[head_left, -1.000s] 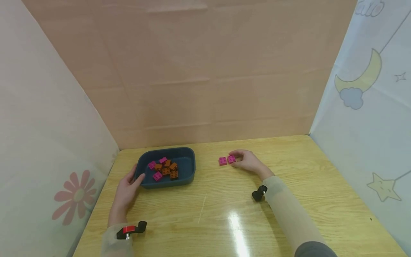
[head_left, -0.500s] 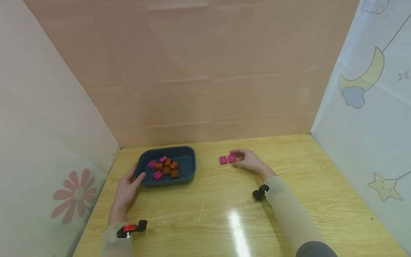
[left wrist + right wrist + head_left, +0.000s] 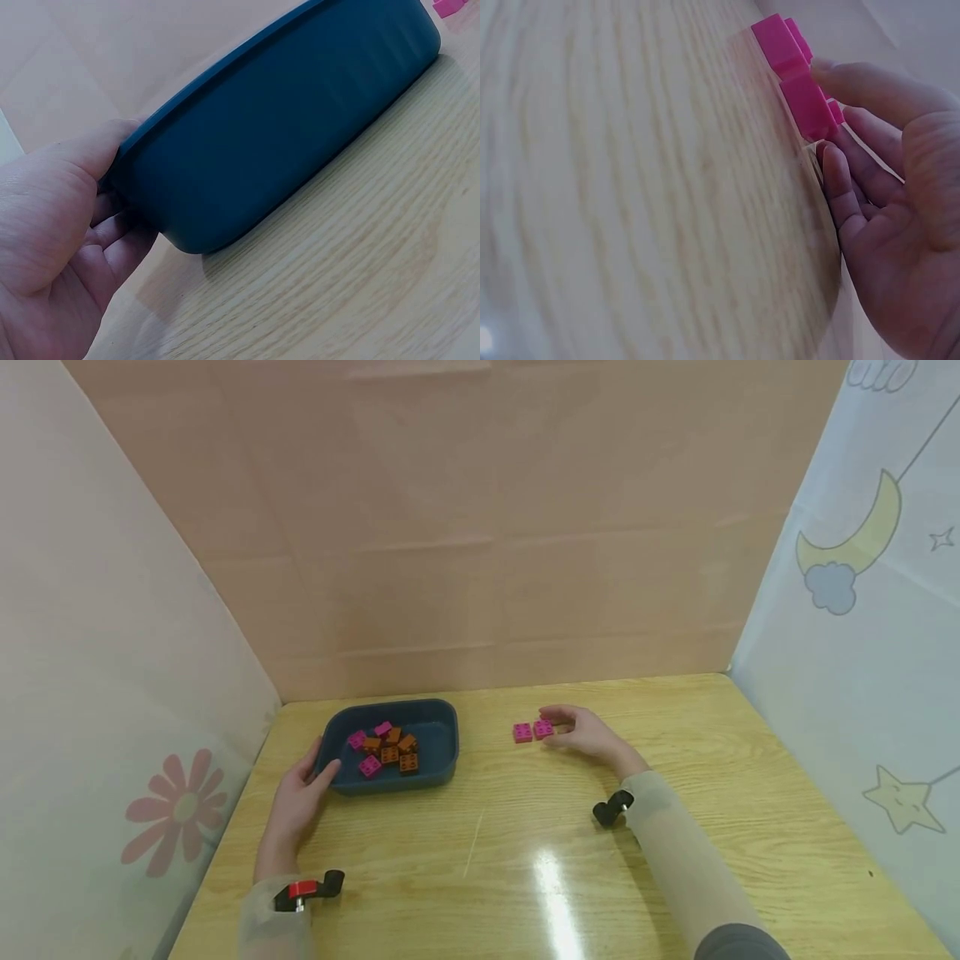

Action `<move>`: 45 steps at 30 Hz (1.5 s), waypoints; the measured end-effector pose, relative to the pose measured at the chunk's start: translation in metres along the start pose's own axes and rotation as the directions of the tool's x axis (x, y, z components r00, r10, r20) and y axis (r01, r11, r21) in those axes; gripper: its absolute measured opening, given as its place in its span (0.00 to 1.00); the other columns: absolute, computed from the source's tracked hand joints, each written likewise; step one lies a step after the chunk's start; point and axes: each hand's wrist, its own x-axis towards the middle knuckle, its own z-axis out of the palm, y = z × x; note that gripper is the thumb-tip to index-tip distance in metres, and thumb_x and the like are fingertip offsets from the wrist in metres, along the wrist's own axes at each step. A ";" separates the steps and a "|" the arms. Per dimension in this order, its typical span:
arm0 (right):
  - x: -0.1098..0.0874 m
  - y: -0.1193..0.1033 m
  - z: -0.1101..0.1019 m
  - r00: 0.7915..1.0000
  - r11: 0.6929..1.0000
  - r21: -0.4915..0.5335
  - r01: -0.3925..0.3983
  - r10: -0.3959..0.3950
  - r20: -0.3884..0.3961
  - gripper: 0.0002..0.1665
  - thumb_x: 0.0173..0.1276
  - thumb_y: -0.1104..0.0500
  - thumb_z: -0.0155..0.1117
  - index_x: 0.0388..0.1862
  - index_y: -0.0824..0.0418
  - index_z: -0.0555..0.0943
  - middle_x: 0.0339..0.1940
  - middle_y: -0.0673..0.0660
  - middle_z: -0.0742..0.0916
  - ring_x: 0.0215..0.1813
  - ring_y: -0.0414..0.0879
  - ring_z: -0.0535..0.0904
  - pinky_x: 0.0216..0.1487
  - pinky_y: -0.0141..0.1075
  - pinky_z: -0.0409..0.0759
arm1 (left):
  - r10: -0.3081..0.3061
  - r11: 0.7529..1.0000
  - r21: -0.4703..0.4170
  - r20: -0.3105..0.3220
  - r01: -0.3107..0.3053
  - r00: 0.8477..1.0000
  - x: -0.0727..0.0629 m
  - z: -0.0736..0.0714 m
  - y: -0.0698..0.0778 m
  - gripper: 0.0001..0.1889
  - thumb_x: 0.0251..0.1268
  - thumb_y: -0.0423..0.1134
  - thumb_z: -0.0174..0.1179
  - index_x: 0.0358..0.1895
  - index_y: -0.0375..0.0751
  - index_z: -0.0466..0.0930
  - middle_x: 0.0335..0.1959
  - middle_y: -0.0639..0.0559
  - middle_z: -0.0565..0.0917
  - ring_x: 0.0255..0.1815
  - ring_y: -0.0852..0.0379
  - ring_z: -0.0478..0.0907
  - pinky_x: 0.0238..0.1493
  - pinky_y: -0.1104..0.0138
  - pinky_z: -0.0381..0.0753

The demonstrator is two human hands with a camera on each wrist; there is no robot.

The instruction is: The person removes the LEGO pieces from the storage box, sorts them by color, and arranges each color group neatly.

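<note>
My left hand [image 3: 295, 802] grips the left end of a dark blue plastic tub [image 3: 442, 774], its thumb over the rim. The left wrist view shows the fingers behind the tub's end wall [image 3: 247, 142]. Several pink and orange toy building bricks [image 3: 389, 755] lie loose inside. To the right, on the table, two pink building bricks sit side by side. My right hand [image 3: 588, 735] holds the right-hand pink brick [image 3: 543, 729] between thumb and fingers; the left-hand pink brick [image 3: 522, 733] is beside it. In the right wrist view the thumb lies by the held brick [image 3: 806, 109].
The wooden table [image 3: 420, 868] carries the tub and bricks. A brown paper-like backdrop [image 3: 480, 568] rises at the back edge, with pale printed side panels at left [image 3: 90, 652] and right [image 3: 847, 693].
The head view has shifted very slightly. Both hands, the tub and the bricks stay in practically the same places on the table.
</note>
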 end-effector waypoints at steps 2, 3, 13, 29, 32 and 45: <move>0.000 0.001 0.000 1.000 1.000 0.002 0.010 -0.010 -0.003 0.42 0.71 0.55 0.79 0.80 0.62 0.73 0.76 0.61 0.79 0.72 0.59 0.77 0.73 0.57 0.75 | 0.001 1.000 0.000 0.001 -0.001 1.000 0.001 0.000 0.001 0.42 0.83 0.55 0.59 0.89 0.48 0.49 0.88 0.44 0.51 0.86 0.41 0.52 0.81 0.46 0.58; 0.000 0.001 -0.001 1.000 1.000 0.002 0.015 -0.015 -0.005 0.42 0.71 0.55 0.78 0.80 0.62 0.73 0.76 0.61 0.79 0.73 0.60 0.76 0.73 0.57 0.75 | 0.001 1.000 0.002 -0.001 -0.001 1.000 0.001 0.001 0.001 0.42 0.83 0.55 0.59 0.89 0.48 0.49 0.88 0.44 0.51 0.86 0.40 0.52 0.81 0.46 0.59; -0.004 -0.005 -0.001 1.000 1.000 0.007 0.002 -0.002 -0.013 0.39 0.75 0.53 0.74 0.80 0.63 0.72 0.76 0.62 0.79 0.75 0.60 0.74 0.75 0.57 0.73 | -0.021 1.000 -0.004 0.018 0.021 1.000 -0.002 -0.001 0.008 0.41 0.84 0.51 0.59 0.89 0.46 0.48 0.88 0.42 0.49 0.86 0.40 0.50 0.81 0.47 0.58; -0.007 -0.009 0.002 0.986 0.998 0.047 -0.039 0.046 -0.161 0.32 0.80 0.50 0.68 0.76 0.63 0.77 0.72 0.62 0.83 0.73 0.60 0.77 0.74 0.57 0.74 | -0.020 1.000 -0.015 0.014 0.020 1.000 -0.002 -0.001 0.004 0.42 0.83 0.55 0.59 0.89 0.49 0.48 0.88 0.44 0.50 0.86 0.41 0.52 0.81 0.48 0.58; -0.007 -0.010 0.003 0.976 0.995 0.088 -0.041 0.059 -0.210 0.33 0.81 0.48 0.68 0.76 0.63 0.77 0.71 0.61 0.83 0.73 0.59 0.77 0.73 0.56 0.75 | -0.022 1.000 -0.018 0.016 0.022 1.000 -0.001 -0.001 0.003 0.42 0.84 0.55 0.58 0.89 0.50 0.48 0.88 0.45 0.50 0.86 0.42 0.53 0.80 0.49 0.59; -0.003 -0.041 0.011 0.911 0.965 0.261 -0.034 0.137 -0.388 0.30 0.81 0.50 0.67 0.73 0.66 0.79 0.68 0.62 0.84 0.67 0.54 0.80 0.66 0.43 0.82 | -0.022 1.000 -0.004 0.018 0.022 1.000 -0.003 -0.005 0.002 0.43 0.83 0.57 0.58 0.89 0.49 0.47 0.88 0.46 0.50 0.86 0.42 0.52 0.80 0.49 0.58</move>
